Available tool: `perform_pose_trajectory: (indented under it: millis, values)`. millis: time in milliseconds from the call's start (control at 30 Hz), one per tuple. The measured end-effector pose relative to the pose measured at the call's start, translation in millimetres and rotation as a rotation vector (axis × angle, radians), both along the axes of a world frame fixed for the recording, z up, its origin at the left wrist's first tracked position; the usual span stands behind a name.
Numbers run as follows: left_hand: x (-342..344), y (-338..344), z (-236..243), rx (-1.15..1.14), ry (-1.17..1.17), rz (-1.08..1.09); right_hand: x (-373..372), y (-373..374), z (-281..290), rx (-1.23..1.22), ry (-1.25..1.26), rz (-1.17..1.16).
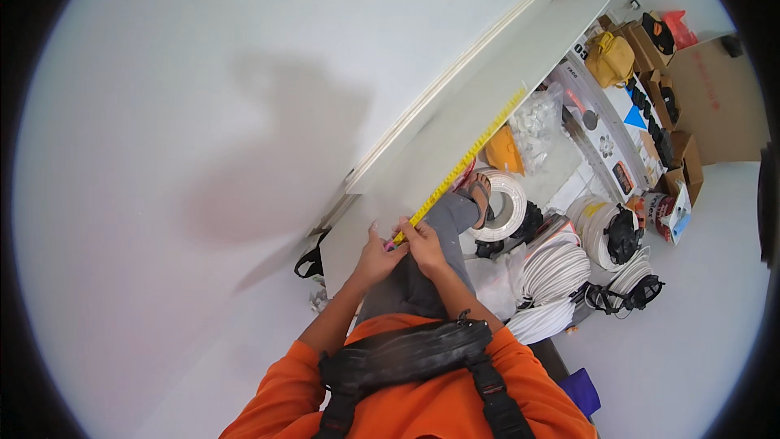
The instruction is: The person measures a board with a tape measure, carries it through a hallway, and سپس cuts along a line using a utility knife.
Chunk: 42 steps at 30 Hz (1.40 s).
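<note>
A yellow measuring tape [459, 173] stretches diagonally away from my hands along a long white board [439, 130] against the wall. My left hand [382, 256] grips the tape's near end at a small pink piece, with the thumb pointing up; its fingers partly hide what is there. Just right of it, my right hand [421, 244] pinches the yellow blade. My foot in a sandal [479, 195] shows beside a coil of white cable [508, 207], under the line of the tape.
Cable spools [544, 276] crowd the right side, with a clear bag of small parts [536, 130], a yellow bag [609, 59], an orange case [504, 149] and cardboard boxes [686, 167]. A white wall [195, 114] fills the left. A purple item [578, 390] lies at the lower right.
</note>
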<state>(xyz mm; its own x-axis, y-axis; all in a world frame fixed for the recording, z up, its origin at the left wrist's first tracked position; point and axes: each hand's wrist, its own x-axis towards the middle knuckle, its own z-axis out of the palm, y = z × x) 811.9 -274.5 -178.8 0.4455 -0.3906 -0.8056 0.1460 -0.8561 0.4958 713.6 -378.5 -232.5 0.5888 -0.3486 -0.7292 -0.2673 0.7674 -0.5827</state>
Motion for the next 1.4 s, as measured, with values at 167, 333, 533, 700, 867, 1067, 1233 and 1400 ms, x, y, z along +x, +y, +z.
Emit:
perform_pose_trajectory:
  millis: [167,333,533,700,867,1067,1233,1400]
  values:
    - [-7,-6,-18,-0.058,-0.073,0.007,4,-3,4,0.03,-0.033,0.027]
    - [1,-7,-21,-0.087,-0.081,0.054,9,-2,7,-0.022,-0.007,0.008]
    - [12,-5,-14,-0.379,0.012,0.248,7,-19,27,0.093,-0.099,0.01]
    - [17,2,-25,-0.464,-0.046,0.261,9,-14,27,0.115,-0.121,0.055]
    - [22,-10,-9,-0.433,0.067,0.348,2,-18,19,0.172,-0.078,0.027]
    - [21,-11,-10,-0.379,0.163,0.397,1,-17,15,0.238,-0.075,-0.007]
    - [11,-25,-15,-0.374,0.121,0.442,-1,-9,17,0.255,-0.056,0.112]
    - [-4,-33,-35,-0.442,0.081,0.447,4,-3,26,0.344,-0.219,-0.002]
